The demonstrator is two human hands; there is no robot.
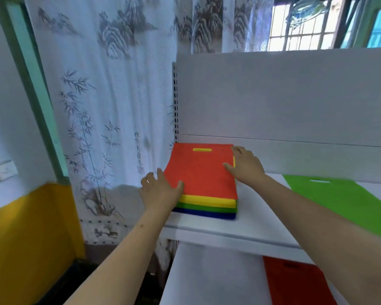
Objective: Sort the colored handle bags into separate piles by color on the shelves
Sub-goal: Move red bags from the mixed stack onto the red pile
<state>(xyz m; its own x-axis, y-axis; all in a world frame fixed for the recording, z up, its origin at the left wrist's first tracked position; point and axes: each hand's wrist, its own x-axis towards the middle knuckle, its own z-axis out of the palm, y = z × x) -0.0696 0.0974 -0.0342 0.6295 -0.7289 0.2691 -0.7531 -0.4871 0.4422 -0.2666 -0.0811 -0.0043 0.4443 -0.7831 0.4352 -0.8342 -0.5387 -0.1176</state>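
Left hand – right hand, fingers spread, touching top red bag

A stack of bags sits at the far left of the upper shelf. A single bag lies to its right. Another bag lies on the lower shelf, nearer.

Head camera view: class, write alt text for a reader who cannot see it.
Both hands, left hand and right hand, touch an orange-red bag topping a mixed-colour stack on a white shelf. A green bag lies to its right.
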